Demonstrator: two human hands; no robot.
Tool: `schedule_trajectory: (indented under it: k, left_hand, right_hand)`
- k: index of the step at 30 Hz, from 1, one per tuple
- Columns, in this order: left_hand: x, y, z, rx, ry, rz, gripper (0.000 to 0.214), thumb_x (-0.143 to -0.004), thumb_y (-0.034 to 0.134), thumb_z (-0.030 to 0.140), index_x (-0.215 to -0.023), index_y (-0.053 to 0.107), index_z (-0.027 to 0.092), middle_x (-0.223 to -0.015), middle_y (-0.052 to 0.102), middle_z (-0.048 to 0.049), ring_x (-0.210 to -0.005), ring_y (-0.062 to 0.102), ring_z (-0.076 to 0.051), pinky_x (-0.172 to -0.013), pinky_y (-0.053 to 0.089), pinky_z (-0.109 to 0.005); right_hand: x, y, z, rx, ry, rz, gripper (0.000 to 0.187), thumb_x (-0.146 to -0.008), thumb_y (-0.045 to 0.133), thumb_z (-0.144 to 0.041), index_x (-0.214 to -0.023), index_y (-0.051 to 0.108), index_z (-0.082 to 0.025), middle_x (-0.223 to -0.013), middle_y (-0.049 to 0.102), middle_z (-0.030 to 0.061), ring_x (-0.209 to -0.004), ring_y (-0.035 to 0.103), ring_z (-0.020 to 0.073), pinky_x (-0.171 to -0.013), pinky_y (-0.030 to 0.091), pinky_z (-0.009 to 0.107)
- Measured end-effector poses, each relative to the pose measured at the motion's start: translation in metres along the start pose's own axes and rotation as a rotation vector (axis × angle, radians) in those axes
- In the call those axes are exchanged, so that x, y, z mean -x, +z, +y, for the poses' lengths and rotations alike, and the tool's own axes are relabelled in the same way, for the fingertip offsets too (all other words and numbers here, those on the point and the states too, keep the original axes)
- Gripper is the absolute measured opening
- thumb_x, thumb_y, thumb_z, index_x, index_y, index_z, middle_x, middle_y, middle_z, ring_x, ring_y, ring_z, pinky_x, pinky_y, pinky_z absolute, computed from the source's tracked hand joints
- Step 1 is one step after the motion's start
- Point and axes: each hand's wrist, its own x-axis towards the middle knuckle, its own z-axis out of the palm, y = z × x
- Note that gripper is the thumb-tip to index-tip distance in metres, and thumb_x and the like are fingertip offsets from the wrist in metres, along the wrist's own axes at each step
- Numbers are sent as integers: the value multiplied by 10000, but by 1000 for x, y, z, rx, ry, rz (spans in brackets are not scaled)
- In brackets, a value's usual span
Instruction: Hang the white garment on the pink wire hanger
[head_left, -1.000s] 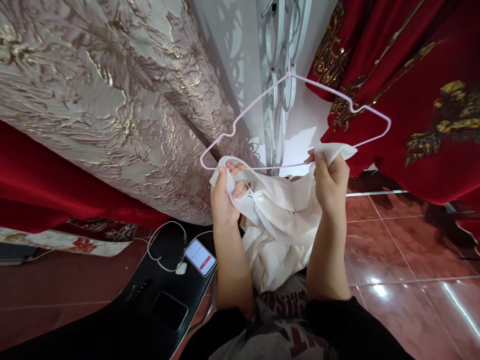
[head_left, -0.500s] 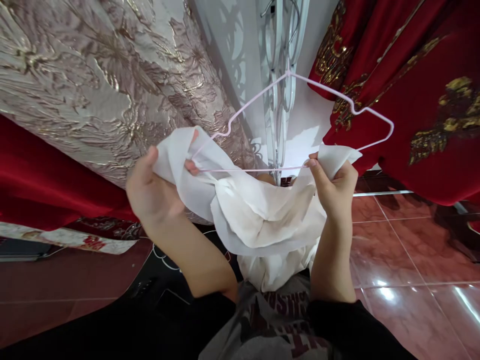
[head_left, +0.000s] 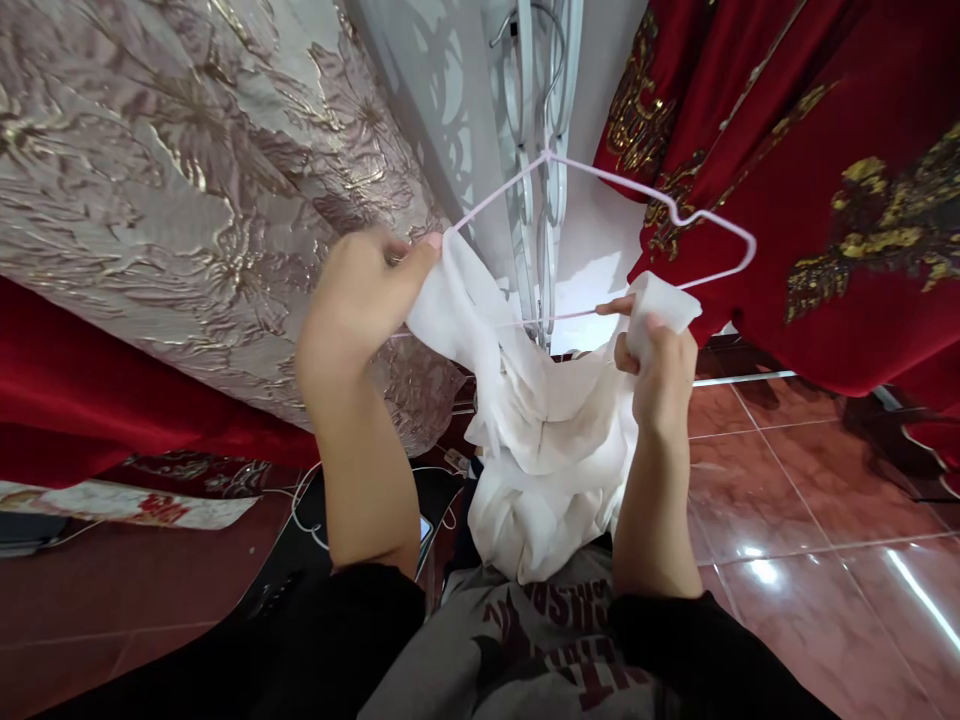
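A white garment (head_left: 551, 440) hangs bunched between my hands, its lower part falling to my lap. My left hand (head_left: 360, 295) is closed on the garment's upper left edge and holds it up at the left shoulder of a pale pink wire hanger (head_left: 705, 215). My right hand (head_left: 660, 365) pinches the garment's other edge just under the hanger's bottom bar, near its right end. The hanger hangs by its hook from a white metal rack (head_left: 544, 150).
A silvery floral brocade garment (head_left: 187, 190) hangs at the left, over red fabric (head_left: 90, 400). Red garments with gold embroidery (head_left: 825, 170) hang at the right. A black chair seat (head_left: 300, 560) with a white cable stands below left. The floor is glossy red tile (head_left: 795, 520).
My left hand has risen from the hanger's bottom-left corner, swung out left, then lifted the garment's edge up to the hanger's left shoulder. My right hand stayed by the bottom bar.
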Motion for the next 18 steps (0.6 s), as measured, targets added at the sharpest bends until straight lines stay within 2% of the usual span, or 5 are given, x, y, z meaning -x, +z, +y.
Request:
schedule_trajectory:
  k: [3,8,12,16,18]
  left_hand:
    - [1,5,-17,222,117,60,201,-820,728,316,-923,724,144,-628,558,24,-547,462,-110,-540,294,-247]
    - [-6,7,-37,355,211,59,255,-798,708,375,-708,719,137,-607,536,6,-560,410,-105,-535,277,-260]
    - [-12,1,-39,320,210,38,281,-767,713,397,-673,706,132,-594,510,9,-565,400,-101,-531,270,-258]
    - [-13,-4,-37,304,213,3,303,-763,695,414,-654,700,131,-579,490,6,-562,392,-101,-513,262,-252]
    - [-13,-5,-37,319,194,-3,304,-755,700,418,-663,707,129,-583,508,0,-557,397,-101,-499,260,-246]
  right_hand:
    - [-8,-13,9,-53,-4,153,413,-917,372,-474,-1019,663,-199,-1023,700,80,-463,283,62,-468,231,291]
    - [-36,-52,10,46,-132,368,498,-834,308,-407,-1090,665,-172,-1208,677,143,-733,605,169,-670,455,348]
    - [-60,-74,-9,-46,-217,297,502,-816,299,-392,-986,704,-149,-1280,664,161,-1106,672,273,-885,484,421]
    - [-75,-76,-33,-103,-140,91,484,-840,320,-416,-808,716,-141,-1078,713,166,-1066,696,285,-986,478,467]
    - [-80,-77,-37,-125,-113,65,468,-807,345,-434,-741,707,-145,-962,709,173,-1007,700,286,-987,487,475]
